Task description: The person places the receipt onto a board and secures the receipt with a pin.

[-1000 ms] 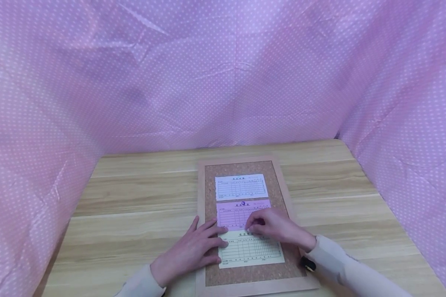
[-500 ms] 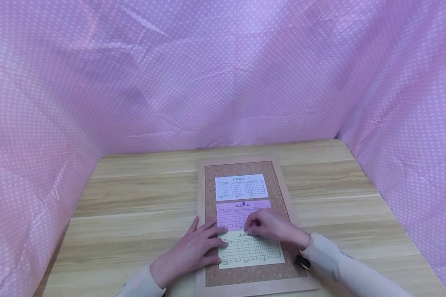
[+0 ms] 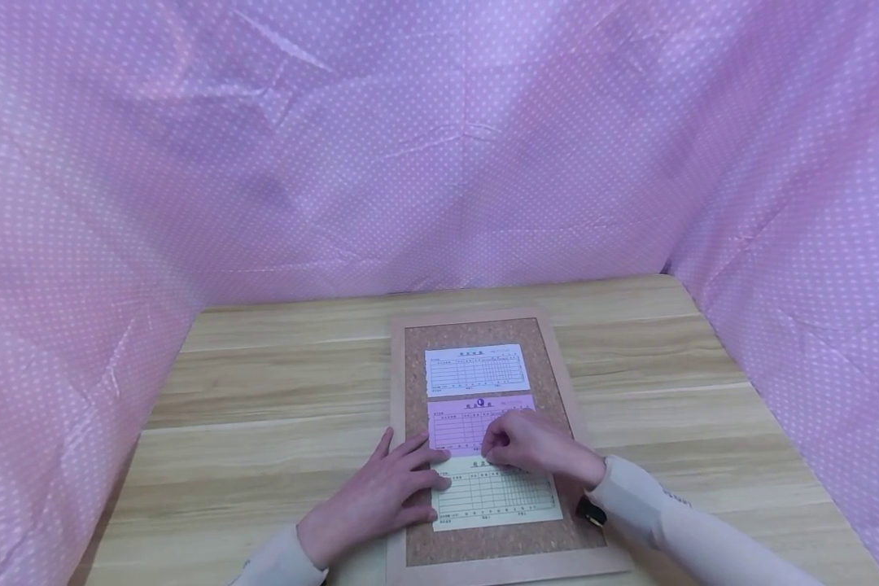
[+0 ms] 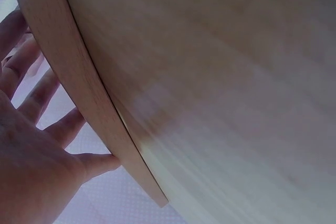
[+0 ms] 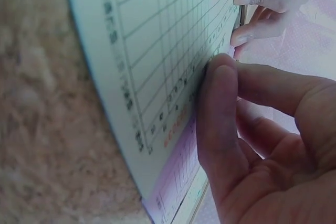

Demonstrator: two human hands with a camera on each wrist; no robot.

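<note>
A wood-framed cork board point(image 3: 498, 545) lies on the table and bears three printed receipt slips in a column: white point(image 3: 476, 378), pink point(image 3: 454, 428) and yellow point(image 3: 483, 509). A purple push pin point(image 3: 480, 402) stands at the pink slip's top. My left hand point(image 3: 381, 495) is spread over the board's left frame, its fingertips resting on the left ends of the pink and yellow slips. At the yellow slip's top middle, my right hand point(image 3: 538, 445) pinches a small pale push pin between thumb and forefinger, mostly hidden by the fingertips in the right wrist view.
The wood-grain table point(image 3: 278, 391) extends on both sides of the board. A pink polka-dot cloth point(image 3: 439, 163) encloses the back and sides. A black wrist strap piece point(image 3: 591, 511) hangs under my right sleeve, over the board's right frame.
My right wrist and sleeve have swung slightly left and down, while the fingertips keep pinching at the same spot. The left hand stays in place.
</note>
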